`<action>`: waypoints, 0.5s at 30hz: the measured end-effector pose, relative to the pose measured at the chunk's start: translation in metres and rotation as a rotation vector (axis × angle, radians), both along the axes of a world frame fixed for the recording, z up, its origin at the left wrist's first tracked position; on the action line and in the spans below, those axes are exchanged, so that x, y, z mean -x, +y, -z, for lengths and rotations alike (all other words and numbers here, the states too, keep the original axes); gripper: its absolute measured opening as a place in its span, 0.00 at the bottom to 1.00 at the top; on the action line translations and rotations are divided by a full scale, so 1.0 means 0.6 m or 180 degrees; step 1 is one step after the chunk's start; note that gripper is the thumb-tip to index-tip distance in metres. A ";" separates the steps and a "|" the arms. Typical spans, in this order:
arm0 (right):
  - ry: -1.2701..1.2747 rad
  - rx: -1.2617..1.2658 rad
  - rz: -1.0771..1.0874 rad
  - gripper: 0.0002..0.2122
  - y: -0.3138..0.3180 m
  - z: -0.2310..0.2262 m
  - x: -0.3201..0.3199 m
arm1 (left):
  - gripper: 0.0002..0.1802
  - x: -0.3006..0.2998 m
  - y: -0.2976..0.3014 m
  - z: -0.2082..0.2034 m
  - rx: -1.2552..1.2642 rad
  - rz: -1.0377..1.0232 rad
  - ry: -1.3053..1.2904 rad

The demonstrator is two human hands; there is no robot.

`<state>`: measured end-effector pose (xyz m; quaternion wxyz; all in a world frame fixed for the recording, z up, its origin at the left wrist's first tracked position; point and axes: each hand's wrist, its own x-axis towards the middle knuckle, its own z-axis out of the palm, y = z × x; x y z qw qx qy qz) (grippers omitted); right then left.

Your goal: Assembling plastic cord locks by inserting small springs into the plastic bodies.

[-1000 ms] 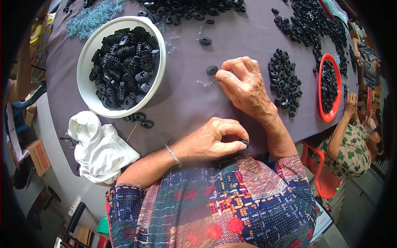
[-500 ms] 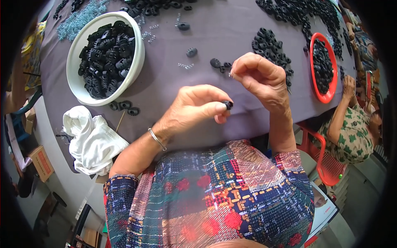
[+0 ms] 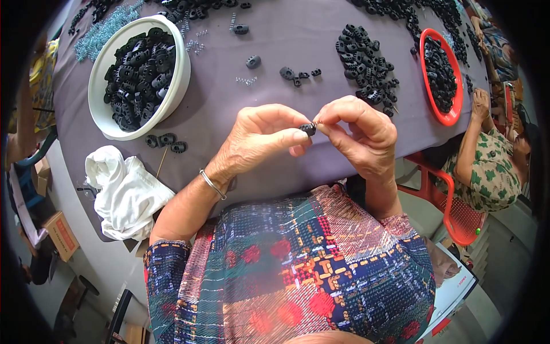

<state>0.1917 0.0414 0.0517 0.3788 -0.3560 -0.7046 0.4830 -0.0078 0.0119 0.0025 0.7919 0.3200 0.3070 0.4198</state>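
As two hands close in on one small part above the counter, toward its near edge, I watch from afar a black piece pinched between the thumb and forefinger of the left hand. The right hand has its thumb and forefinger pressed together at the end of the piece; whether they grip anything tiny, I cannot tell.

That hold looks to me like the weak point: the piece is short and rounded, so an uneven push from the right could twist it loose. Dropped so near the edge, it could bounce off the counter altogether. Should it roll toward the far right corner instead, it could vanish into the heap of similar dark parts.

Farther in from the edge lie a spring, a barrel and a cluster of small bits, all loose; a careless reach could scatter them, the spring most easily. Toward the near left corner, a stick lies beside a white cloth, where a tug on the fabric could flick it.
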 end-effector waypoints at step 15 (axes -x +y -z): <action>-0.1035 -0.1473 -0.0133 0.11 -0.004 -0.003 -0.001 | 0.10 -0.002 -0.002 0.001 -0.0027 0.0023 0.0301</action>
